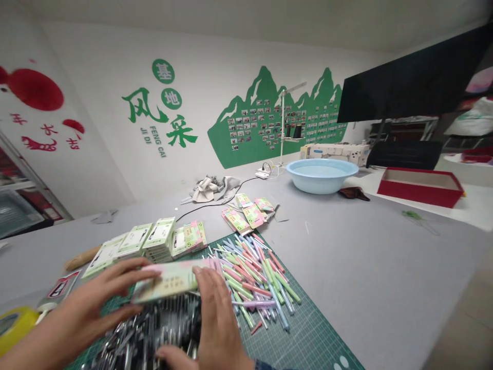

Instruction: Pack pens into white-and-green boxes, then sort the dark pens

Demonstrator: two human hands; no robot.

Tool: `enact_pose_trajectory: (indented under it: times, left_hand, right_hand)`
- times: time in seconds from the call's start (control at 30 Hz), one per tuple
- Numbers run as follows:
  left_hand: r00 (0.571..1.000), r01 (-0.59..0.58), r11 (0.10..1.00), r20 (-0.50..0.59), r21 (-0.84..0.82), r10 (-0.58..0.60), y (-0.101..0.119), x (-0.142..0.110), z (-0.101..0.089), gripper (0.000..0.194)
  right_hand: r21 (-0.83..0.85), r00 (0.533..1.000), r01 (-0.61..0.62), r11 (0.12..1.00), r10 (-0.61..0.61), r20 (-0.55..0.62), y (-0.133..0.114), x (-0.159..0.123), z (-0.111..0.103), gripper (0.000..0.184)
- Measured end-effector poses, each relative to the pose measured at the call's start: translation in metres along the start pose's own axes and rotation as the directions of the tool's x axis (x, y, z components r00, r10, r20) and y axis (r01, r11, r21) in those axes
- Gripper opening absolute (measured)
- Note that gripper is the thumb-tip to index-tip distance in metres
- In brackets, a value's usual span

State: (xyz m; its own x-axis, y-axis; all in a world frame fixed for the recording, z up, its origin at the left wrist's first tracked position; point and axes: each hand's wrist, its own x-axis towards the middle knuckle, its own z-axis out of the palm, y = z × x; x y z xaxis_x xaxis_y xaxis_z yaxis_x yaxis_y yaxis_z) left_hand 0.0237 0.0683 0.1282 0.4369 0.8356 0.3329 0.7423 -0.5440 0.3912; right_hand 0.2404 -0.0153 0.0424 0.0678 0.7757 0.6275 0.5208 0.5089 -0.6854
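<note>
My left hand (96, 303) and my right hand (215, 318) together hold a flat pastel green and pink card package (169, 280) just above a green cutting mat (308, 334). Left fingers pinch its left end; right fingers rest on its right end. Under my hands lies a heap of dark and silvery pens (154, 334). To the right several pastel pens (254, 277) are spread on the mat. Behind the package stand stacks of similar flat packs (154, 239).
More pastel packs (248, 213) lie farther back on the grey table (365, 257). A light blue basin (321, 174), a red box (419, 186), a sewing machine (335, 151) and crumpled cloth (210, 189) stand at the far side. Yellow tape roll (13, 326) sits at left.
</note>
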Motion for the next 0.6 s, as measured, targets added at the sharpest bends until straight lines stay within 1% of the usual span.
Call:
enact_pose_trajectory:
  times: [0.03,0.07,0.1,0.13,0.2,0.27,0.33,0.4,0.5,0.6]
  left_hand:
    - [0.999,0.002,0.994,0.049,0.108,-0.007,-0.004,0.018,-0.004,0.042]
    - [0.999,0.038,0.983,0.019,0.182,-0.042,-0.007,0.036,-0.003,0.047]
    - [0.995,0.098,0.967,-0.004,0.234,-0.1,-0.01,0.053,0.004,0.05]
    - [0.987,0.162,0.946,-0.063,0.281,-0.151,-0.012,0.068,0.015,0.05]
    - [0.967,0.238,0.888,-0.18,0.393,-0.179,-0.013,0.093,0.048,0.048]
    - [0.946,0.309,0.824,-0.239,0.476,-0.217,-0.01,0.109,0.081,0.048]
    - [0.933,0.36,0.751,-0.227,0.553,-0.28,-0.006,0.12,0.107,0.048]
    - [0.921,0.383,0.706,-0.186,0.596,-0.342,-0.003,0.127,0.121,0.046]
    - [0.911,0.385,0.701,-0.126,0.6,-0.392,-0.004,0.137,0.13,0.044]
    - [0.904,0.378,0.712,-0.069,0.592,-0.422,-0.008,0.148,0.132,0.051]
  right_hand:
    - [-0.008,0.999,-0.014,1.0,0.013,-0.036,-0.001,-0.001,-0.003,0.105]
    - [-0.012,0.999,0.009,1.0,-0.01,-0.05,-0.002,-0.002,-0.005,0.099]
    - [-0.013,0.998,0.036,0.999,-0.036,-0.055,-0.002,-0.003,-0.005,0.094]
    - [-0.012,0.996,0.065,0.998,-0.065,-0.058,-0.001,-0.004,-0.003,0.09]
    - [-0.011,0.993,0.101,0.995,-0.101,-0.054,0.003,-0.005,0.004,0.085]
    - [-0.011,0.988,0.147,0.989,-0.148,-0.042,0.008,-0.005,0.011,0.081]
    - [-0.016,0.988,0.142,0.99,-0.143,-0.062,0.014,-0.004,0.015,0.08]
    - [-0.023,0.99,0.112,0.993,-0.113,-0.089,0.018,-0.002,0.017,0.08]
    - [-0.028,0.988,0.05,0.998,-0.054,-0.147,0.021,0.0,0.018,0.078]
    - [-0.018,0.981,0.004,1.0,-0.007,-0.195,0.023,0.002,0.022,0.079]
